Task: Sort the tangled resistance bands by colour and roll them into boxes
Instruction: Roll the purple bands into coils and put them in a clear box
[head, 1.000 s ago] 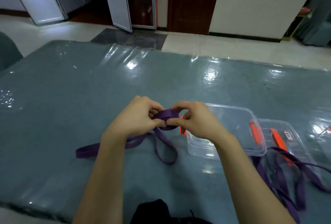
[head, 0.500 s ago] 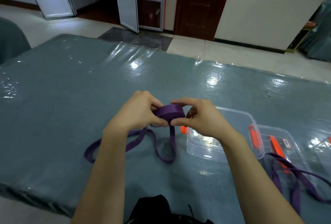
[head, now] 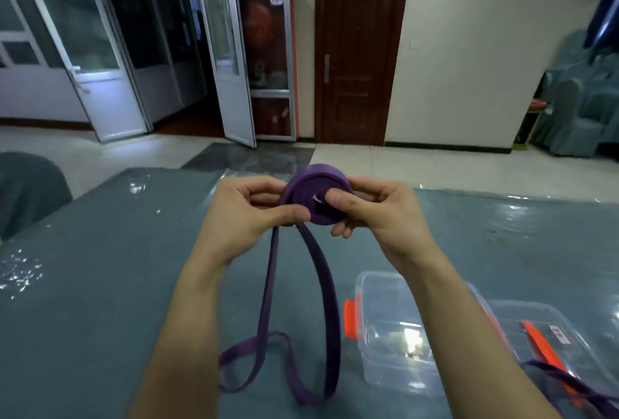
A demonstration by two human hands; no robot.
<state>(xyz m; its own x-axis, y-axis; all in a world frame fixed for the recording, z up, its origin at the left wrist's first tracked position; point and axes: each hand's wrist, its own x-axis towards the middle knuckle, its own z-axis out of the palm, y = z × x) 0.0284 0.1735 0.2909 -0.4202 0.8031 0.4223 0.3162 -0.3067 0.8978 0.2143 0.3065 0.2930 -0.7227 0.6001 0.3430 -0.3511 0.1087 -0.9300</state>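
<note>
Both hands hold a partly rolled purple resistance band (head: 311, 191) above the table. My left hand (head: 248, 211) pinches the coil's left edge where the loose band leaves it. My right hand (head: 375, 207) grips the coil from the right, thumb pressed on its face. The unrolled part (head: 321, 288) hangs down in two strands and loops on the teal table (head: 100, 284). A clear plastic box (head: 395, 345) with orange latches stands open at lower right, partly behind my right forearm.
A clear lid (head: 536, 328) with an orange latch lies right of the box, with another purple band (head: 576, 385) draped over it. A chair back (head: 23, 191) stands at the table's left. Open glass doors and a brown door lie beyond the table.
The hands have lifted the coil higher off the table and the coil has grown. The loose band now hangs down instead of lying flat to the left. The view has tilted up.
</note>
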